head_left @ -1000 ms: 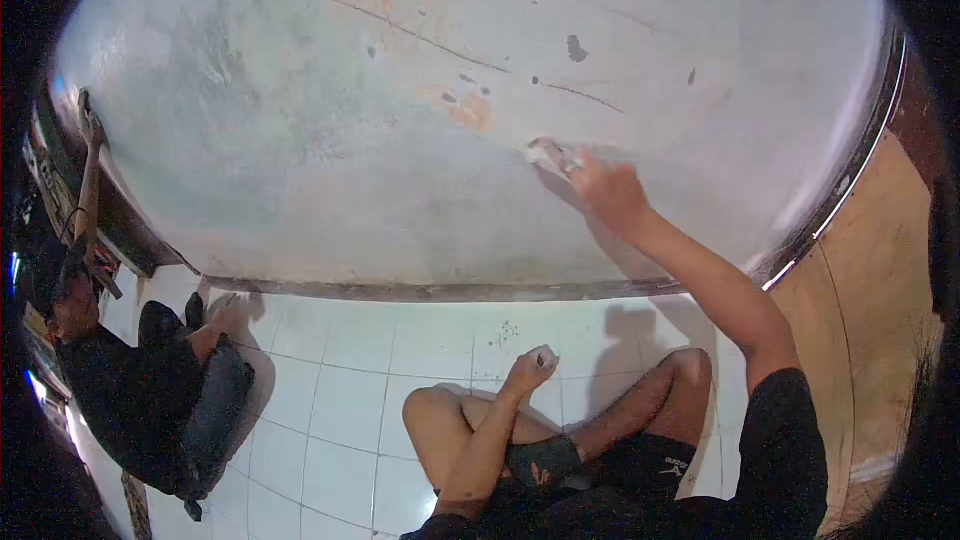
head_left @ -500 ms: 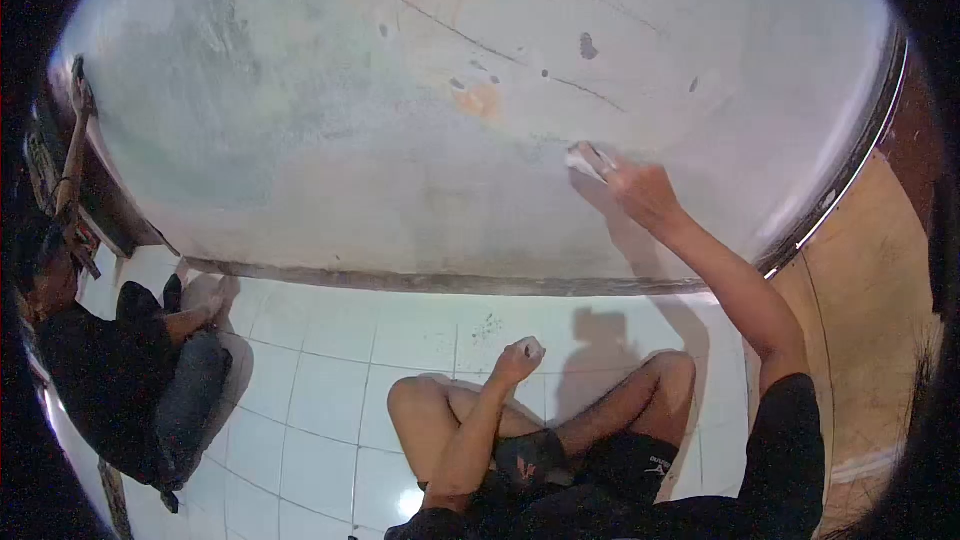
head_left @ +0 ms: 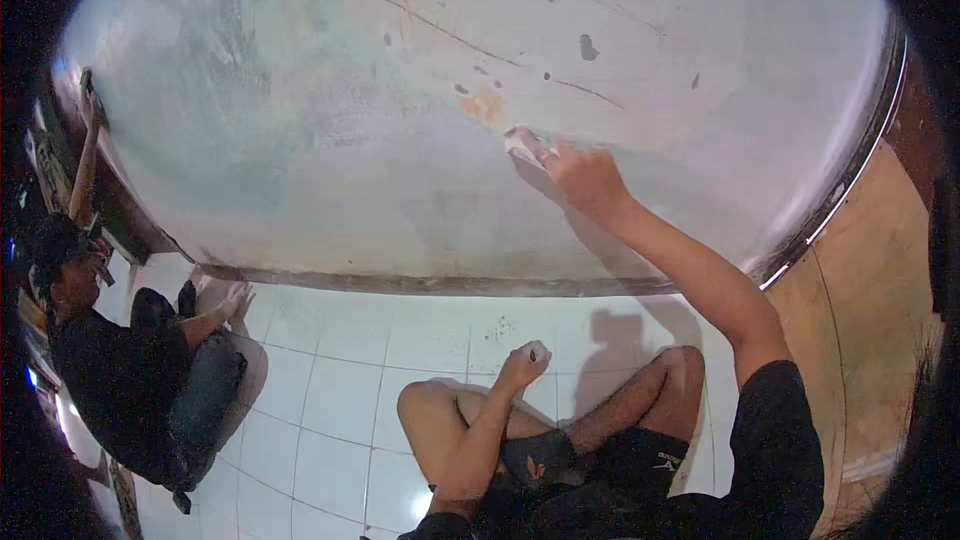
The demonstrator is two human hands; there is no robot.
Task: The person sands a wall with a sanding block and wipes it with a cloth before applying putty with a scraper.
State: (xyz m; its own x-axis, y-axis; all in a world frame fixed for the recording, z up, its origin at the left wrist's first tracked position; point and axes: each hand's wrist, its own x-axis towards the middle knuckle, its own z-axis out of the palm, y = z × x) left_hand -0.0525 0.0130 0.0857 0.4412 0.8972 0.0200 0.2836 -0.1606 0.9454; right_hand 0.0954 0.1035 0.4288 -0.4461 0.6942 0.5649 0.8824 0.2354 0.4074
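My right hand (head_left: 588,182) presses a small folded whitish piece (head_left: 524,145) against the wall (head_left: 400,210); whether it is cloth or paper is hard to make out. Just above and left of that piece is an orange patch (head_left: 484,105) on the wall. The wall's paint is pale and blotchy, with dark chips and long scratches. In front of my crossed legs, my left hand (head_left: 522,367) is closed in a fist above the floor. A whitish bit with a dark spot shows at the top of the fist, too small to name.
A person in dark clothes (head_left: 125,380) sits at the left, one raised hand (head_left: 90,105) at the wall's left end. White floor tiles (head_left: 330,410) carry dark crumbs (head_left: 500,330) near the wall's base strip (head_left: 430,284). Right of the wall lies a tan surface (head_left: 860,270).
My right hand has slid left and slightly up along the wall with the whitish piece. My left hand stays closed in nearly the same place. The other person's lower hand has shifted.
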